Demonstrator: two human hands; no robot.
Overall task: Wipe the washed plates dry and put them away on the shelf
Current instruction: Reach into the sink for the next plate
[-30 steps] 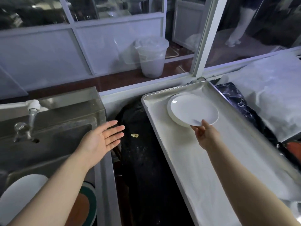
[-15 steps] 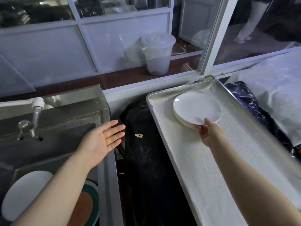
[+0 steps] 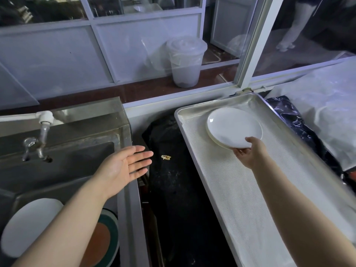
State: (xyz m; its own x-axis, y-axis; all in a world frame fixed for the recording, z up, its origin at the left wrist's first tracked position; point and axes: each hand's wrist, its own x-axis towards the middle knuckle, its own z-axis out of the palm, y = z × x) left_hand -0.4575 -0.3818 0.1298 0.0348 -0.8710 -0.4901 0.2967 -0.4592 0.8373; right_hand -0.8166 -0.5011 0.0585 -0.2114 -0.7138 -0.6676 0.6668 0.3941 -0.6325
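White round ceramic plate (image 3: 234,127) sits at the far end of the metal tray lined with white mesh cloth (image 3: 250,199), atop another plate, its near rim pinched in the grip of my right hand (image 3: 250,154). My left hand (image 3: 123,166) hangs open, palm up, fingers straight, over the edge of the steel sink (image 3: 77,151), holding nothing. Two more plates lie in the sink's near corner.

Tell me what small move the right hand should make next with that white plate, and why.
Probably let go and draw back. The right hand pinches the near rim of the top white plate, which already seems to lie on the stack in the cloth-lined tray. The left hand hovers open, holding nothing.
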